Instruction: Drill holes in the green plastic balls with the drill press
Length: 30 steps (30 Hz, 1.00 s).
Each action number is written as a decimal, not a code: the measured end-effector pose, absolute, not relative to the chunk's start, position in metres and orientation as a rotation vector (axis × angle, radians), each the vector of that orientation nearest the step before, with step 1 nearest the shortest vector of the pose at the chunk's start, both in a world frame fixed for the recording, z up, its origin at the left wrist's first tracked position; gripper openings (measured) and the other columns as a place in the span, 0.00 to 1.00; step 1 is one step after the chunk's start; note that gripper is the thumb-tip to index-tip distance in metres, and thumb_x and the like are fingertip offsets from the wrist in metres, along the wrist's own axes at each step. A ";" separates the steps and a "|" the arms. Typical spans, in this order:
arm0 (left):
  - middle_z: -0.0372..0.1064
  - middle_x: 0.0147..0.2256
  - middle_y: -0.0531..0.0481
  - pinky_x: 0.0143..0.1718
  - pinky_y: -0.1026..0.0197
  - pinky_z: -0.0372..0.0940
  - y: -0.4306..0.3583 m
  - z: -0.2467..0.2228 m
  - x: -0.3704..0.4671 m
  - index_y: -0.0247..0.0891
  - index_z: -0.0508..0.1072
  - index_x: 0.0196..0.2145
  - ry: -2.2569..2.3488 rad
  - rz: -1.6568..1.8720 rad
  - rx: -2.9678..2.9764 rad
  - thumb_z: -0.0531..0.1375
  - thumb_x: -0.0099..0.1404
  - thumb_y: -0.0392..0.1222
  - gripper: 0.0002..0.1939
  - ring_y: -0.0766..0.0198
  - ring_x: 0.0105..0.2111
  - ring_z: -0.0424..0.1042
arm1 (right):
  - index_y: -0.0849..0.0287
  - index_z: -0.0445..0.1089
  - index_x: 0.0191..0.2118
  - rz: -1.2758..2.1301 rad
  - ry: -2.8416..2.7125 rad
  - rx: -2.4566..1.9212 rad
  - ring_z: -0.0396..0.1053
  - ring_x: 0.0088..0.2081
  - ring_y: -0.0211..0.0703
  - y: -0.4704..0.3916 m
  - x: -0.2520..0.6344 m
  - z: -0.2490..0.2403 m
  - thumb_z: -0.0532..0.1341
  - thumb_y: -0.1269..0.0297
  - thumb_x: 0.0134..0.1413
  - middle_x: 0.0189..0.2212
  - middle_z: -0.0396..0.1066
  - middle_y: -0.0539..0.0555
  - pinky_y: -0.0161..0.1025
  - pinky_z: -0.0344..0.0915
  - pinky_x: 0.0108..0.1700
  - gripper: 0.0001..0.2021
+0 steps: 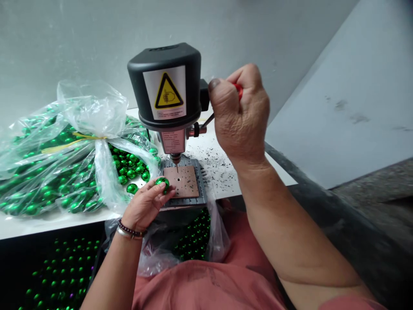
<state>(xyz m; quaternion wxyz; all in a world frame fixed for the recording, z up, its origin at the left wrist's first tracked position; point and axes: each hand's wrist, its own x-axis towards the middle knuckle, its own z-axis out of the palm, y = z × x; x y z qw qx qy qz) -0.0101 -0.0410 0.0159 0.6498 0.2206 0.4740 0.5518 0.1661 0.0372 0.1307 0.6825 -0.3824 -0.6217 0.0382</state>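
Note:
A shiny green ball (162, 185) is held between the thumb and fingers of my left hand (148, 202), at the front left edge of a brown board (187, 183). The board, with a small dark hole, lies on the base of a black bench drill (164, 86) with a yellow warning sign. Its thin bit (177, 168) points down above the board, just behind the ball. My right hand (243, 112) is raised to the right of the drill head, closed around the red-ended lever (238, 91).
Clear plastic bags of green balls (64, 163) cover the left of the white table (222, 176), with loose balls (132, 165) beside the drill. Dark shavings are scattered right of the base. Below the edge are a black tray of green balls (64, 271) and an open bag (193, 237).

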 end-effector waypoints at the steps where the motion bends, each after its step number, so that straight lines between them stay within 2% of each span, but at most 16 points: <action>1: 0.71 0.31 0.51 0.39 0.59 0.67 -0.040 0.015 -0.010 0.33 0.73 0.31 1.123 1.227 0.561 0.65 0.48 0.36 0.10 0.63 0.34 0.72 | 0.59 0.53 0.25 0.082 -1.400 -0.864 0.46 0.23 0.28 0.037 0.166 0.131 0.55 0.57 0.53 0.19 0.49 0.44 0.28 0.51 0.27 0.13; 5: 0.73 0.33 0.51 0.36 0.64 0.65 -0.029 0.011 -0.008 0.35 0.72 0.40 1.384 1.196 0.866 0.67 0.47 0.41 0.21 0.67 0.32 0.70 | 0.58 0.52 0.25 0.065 -1.417 -0.930 0.46 0.23 0.28 0.036 0.167 0.132 0.54 0.57 0.54 0.20 0.47 0.45 0.28 0.52 0.26 0.13; 10: 0.74 0.36 0.47 0.39 0.61 0.65 -0.006 -0.004 -0.006 0.35 0.72 0.40 1.461 1.097 1.111 0.65 0.47 0.46 0.22 0.62 0.36 0.72 | 0.57 0.51 0.25 0.084 -1.401 -0.902 0.48 0.23 0.29 0.037 0.167 0.131 0.53 0.57 0.54 0.20 0.49 0.45 0.29 0.53 0.27 0.13; 14: 0.75 0.38 0.46 0.39 0.60 0.66 0.005 -0.014 -0.005 0.36 0.72 0.43 1.554 1.000 1.219 0.64 0.48 0.46 0.23 0.60 0.38 0.73 | 0.56 0.50 0.24 0.094 -1.406 -0.875 0.48 0.23 0.30 0.040 0.168 0.131 0.54 0.56 0.53 0.19 0.50 0.45 0.30 0.54 0.27 0.14; 21: 0.74 0.30 0.52 0.31 0.64 0.65 0.010 -0.012 0.002 0.40 0.74 0.44 1.796 0.824 1.466 0.63 0.48 0.46 0.23 0.65 0.28 0.70 | 0.57 0.48 0.24 0.079 -1.430 -0.872 0.48 0.24 0.29 0.044 0.169 0.133 0.54 0.57 0.54 0.21 0.48 0.46 0.27 0.54 0.27 0.15; 25: 0.72 0.27 0.53 0.32 0.64 0.65 0.012 -0.008 0.006 0.41 0.75 0.44 1.832 0.767 1.593 0.64 0.47 0.45 0.24 0.64 0.30 0.70 | 0.57 0.48 0.24 0.079 -1.428 -0.843 0.47 0.24 0.29 0.045 0.169 0.134 0.53 0.56 0.54 0.21 0.48 0.46 0.28 0.54 0.29 0.16; 30: 0.73 0.31 0.51 0.35 0.63 0.65 0.013 -0.013 0.005 0.40 0.74 0.46 1.774 0.779 1.585 0.63 0.48 0.46 0.25 0.62 0.33 0.71 | 0.56 0.48 0.23 0.119 -1.457 -0.869 0.48 0.24 0.31 0.044 0.172 0.137 0.54 0.59 0.54 0.20 0.49 0.46 0.30 0.55 0.28 0.14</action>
